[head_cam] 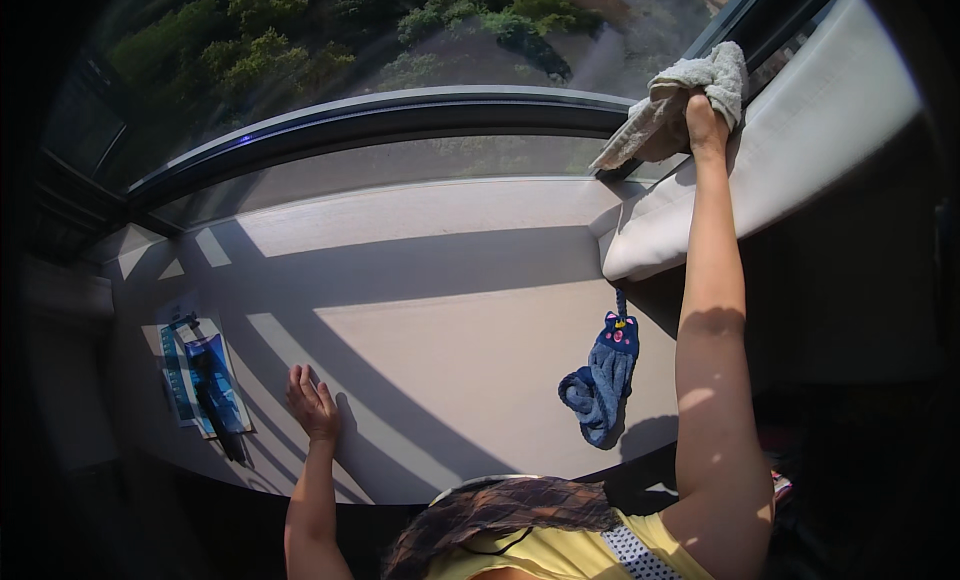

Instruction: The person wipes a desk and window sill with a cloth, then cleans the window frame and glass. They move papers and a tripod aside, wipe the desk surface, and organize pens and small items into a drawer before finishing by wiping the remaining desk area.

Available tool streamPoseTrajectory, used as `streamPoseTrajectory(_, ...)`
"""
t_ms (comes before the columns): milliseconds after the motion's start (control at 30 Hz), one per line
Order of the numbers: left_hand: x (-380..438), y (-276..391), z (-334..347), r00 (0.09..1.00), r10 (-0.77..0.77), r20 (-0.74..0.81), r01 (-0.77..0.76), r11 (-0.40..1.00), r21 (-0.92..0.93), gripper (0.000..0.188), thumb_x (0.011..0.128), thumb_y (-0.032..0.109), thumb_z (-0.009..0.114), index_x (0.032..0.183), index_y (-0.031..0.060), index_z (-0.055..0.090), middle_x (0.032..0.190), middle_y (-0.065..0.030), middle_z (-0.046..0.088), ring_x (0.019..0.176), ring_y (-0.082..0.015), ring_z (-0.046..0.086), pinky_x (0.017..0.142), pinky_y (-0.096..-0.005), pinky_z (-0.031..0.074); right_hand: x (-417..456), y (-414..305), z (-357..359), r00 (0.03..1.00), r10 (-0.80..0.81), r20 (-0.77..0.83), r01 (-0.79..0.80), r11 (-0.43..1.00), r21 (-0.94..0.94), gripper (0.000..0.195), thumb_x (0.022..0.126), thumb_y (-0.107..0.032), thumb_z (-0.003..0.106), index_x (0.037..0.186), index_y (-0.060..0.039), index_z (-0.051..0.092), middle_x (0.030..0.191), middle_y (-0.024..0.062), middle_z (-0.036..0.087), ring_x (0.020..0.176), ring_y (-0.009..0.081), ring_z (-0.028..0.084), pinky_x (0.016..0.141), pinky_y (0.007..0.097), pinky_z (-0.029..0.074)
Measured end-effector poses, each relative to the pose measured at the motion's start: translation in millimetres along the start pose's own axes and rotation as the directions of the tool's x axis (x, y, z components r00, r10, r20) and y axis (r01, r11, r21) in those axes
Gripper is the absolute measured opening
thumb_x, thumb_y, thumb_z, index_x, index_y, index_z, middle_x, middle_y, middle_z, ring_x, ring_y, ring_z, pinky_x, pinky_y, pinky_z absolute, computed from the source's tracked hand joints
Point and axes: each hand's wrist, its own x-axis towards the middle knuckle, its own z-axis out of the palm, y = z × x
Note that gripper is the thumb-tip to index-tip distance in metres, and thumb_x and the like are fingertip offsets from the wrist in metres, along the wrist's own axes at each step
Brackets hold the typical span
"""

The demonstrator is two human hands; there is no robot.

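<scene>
With my right arm stretched out, my right hand (705,122) grips a folded white terry cloth (697,81). The cloth lies against the dark window frame (720,36) at its right corner, beside a pale padded panel (810,130). Part of the frame is hidden behind the cloth. My left hand (311,406) rests on or just over the pale window ledge (450,370), its fingers slightly apart and nothing in them. Left of that hand lie printed papers or booklets (217,377) with a black strap-like item (214,411) across them.
A blue plush hand towel (604,377) with an animal face lies on the ledge's right side, its loop reaching toward the padded panel. Beyond the glass pane (390,156) and the dark horizontal rail (390,126), trees show far below. Window shadows stripe the ledge.
</scene>
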Motion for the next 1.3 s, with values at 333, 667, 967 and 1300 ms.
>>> streamPoseTrajectory(333, -2.0, 2.0, 1.5, 0.998, 0.025, -0.062, -0.025, 1.0, -0.003, 0.039, 0.09, 0.026, 0.047, 0.123, 0.0046, 0.05, 0.128, -0.014, 0.046, 0.12, -0.0317, 0.042, 0.099, -0.0432, 0.033, -104.7, -11.0, -18.4, 0.811, 0.406, 0.421, -0.52, 0.83, 0.201, 0.017, 0.078, -0.01, 0.051, 0.091, -0.0056, 0.061, 0.085, -0.0008, 0.061, 0.068, 0.0121, 0.054, 0.055, 0.026, 0.041)
streamPoseTrajectory(667, -4.5, -6.1, 6.5, 0.997, 0.002, -0.076, 0.0, 1.0, 0.023, 0.042, 0.087, 0.029, 0.052, 0.123, 0.0072, 0.05, 0.129, -0.0109, 0.045, 0.122, -0.0293, 0.04, 0.101, -0.0427, 0.031, -235.8, -125.4, 25.9, -0.022, 0.245, 0.969, -0.213, 0.946, -0.244, 0.08, 0.073, -0.035, 0.07, 0.139, -0.008, 0.034, 0.145, 0.025, 0.024, 0.137, 0.0335, 0.019, 0.111, 0.0442, 0.019)
streamPoseTrajectory(967, -2.3, 0.9, 3.3, 0.998, -0.001, -0.062, 0.002, 1.0, 0.012, 0.048, 0.084, 0.031, 0.055, 0.124, 0.006, 0.048, 0.129, -0.0125, 0.042, 0.122, -0.0312, 0.037, 0.101, -0.0443, 0.028, -274.4, -112.6, 157.4, 0.251, 0.902, 0.351, -0.295, 0.417, -0.86, 0.092, 0.076, -0.077, 0.035, 0.146, -0.0187, 0.018, 0.148, 0.0258, 0.012, 0.138, 0.0411, 0.004, 0.107, 0.0554, 0.006)
streamPoseTrajectory(1300, -4.9, -1.5, -4.0, 0.999, -0.003, -0.043, 0.003, 1.0, 0.007, 0.047, 0.086, 0.031, 0.053, 0.124, 0.0047, 0.047, 0.128, -0.0134, 0.042, 0.122, -0.0315, 0.037, 0.1, -0.0447, 0.028, -285.5, -319.2, 352.0, 0.358, 0.356, 0.863, -0.041, 0.93, -0.366, 0.067, 0.088, -0.056, 0.037, 0.142, -0.0173, 0.029, 0.145, 0.0178, 0.025, 0.136, 0.0336, 0.017, 0.108, 0.0504, 0.012)
